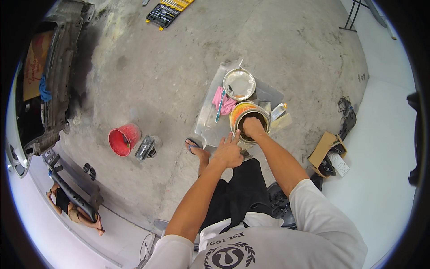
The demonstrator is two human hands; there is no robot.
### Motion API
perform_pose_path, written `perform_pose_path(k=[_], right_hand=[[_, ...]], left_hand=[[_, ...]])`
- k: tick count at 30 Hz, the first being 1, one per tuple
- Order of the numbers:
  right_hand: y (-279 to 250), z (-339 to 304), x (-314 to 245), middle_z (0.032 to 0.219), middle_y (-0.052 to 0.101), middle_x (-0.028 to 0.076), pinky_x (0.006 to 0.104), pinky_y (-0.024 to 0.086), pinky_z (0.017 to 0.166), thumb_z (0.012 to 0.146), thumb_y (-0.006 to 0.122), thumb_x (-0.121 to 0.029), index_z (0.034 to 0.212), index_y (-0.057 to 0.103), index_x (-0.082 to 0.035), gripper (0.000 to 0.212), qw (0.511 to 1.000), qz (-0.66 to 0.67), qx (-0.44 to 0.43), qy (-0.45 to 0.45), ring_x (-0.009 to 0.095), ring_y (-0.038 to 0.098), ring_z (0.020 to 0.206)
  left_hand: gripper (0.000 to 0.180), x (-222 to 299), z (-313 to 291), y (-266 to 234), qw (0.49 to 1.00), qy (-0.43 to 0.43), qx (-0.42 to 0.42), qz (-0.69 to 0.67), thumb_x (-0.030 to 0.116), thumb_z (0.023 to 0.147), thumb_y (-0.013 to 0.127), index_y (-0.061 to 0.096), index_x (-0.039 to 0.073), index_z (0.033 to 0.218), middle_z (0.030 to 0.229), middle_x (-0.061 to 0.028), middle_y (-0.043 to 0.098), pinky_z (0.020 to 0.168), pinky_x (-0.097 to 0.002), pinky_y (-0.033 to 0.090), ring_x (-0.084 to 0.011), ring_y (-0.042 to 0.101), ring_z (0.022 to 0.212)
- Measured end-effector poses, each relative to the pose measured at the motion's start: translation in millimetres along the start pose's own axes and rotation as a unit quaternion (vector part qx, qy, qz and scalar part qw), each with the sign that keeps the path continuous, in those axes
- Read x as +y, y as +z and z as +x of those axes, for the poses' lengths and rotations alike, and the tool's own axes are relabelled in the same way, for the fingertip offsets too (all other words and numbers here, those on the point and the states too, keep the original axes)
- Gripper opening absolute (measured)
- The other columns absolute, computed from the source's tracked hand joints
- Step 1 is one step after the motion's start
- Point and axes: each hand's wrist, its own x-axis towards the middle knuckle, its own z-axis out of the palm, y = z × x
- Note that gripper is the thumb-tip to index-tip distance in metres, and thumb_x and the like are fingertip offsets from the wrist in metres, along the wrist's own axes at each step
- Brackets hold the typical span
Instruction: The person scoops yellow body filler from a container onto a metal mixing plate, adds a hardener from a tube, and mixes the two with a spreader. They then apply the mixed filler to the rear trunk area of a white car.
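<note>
My right hand (253,127) reaches down inside an open round can (240,109) with an orange and yellow outside and a dark inside. Its fingers look curled, but what they grip is hidden. Beside the can's near left rim is my left hand (229,152), fingers stretched out, the fingertips touching or close to the rim. Just beyond the can stands a second round tin (240,84) with a pale top. To their left, a teal-handled brush (220,106) lies on a pink cloth (227,104). A white and yellow tube (278,110) lies to the right.
A grey sheet (209,120) lies under the cans. Leftward are a red bucket (124,140), a power tool (147,148) and a car body (58,71). An open cardboard box (321,152) stands right; a socket set (164,14) lies far off. Another person (63,201) is lower left.
</note>
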Motion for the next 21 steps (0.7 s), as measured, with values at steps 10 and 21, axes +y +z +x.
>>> perform_pose_path(k=[10, 21], right_hand=[[-3.0, -0.2, 0.4, 0.121, 0.068, 0.033, 0.0491, 0.052, 0.098, 0.087, 0.058, -0.016, 0.118, 0.067, 0.011, 0.041, 0.946, 0.298, 0.004, 0.131, 0.047, 0.065, 0.116], [-14.8, -88.5, 2.8, 0.119, 0.068, 0.034, 0.052, 0.05, 0.1, 0.092, 0.053, -0.013, 0.135, 0.061, 0.004, 0.047, 0.899, 0.377, 0.19, 0.112, 0.049, 0.064, 0.114]], left_hand=[[0.042, -10.7, -2.0, -6.5, 0.999, -0.016, -0.041, 0.0, 0.028, 0.085, 0.062, 0.079, 0.006, 0.116, 0.176, -0.0119, 0.008, 0.126, -0.0592, 0.023, -0.0427, 0.025, 0.157], [0.037, -27.0, -51.3, 1.5, 0.999, 0.0, 0.012, -0.053, 0.027, 0.091, 0.065, 0.074, 0.006, 0.12, 0.173, -0.0123, 0.022, 0.119, -0.0618, 0.031, -0.0476, 0.03, 0.152]])
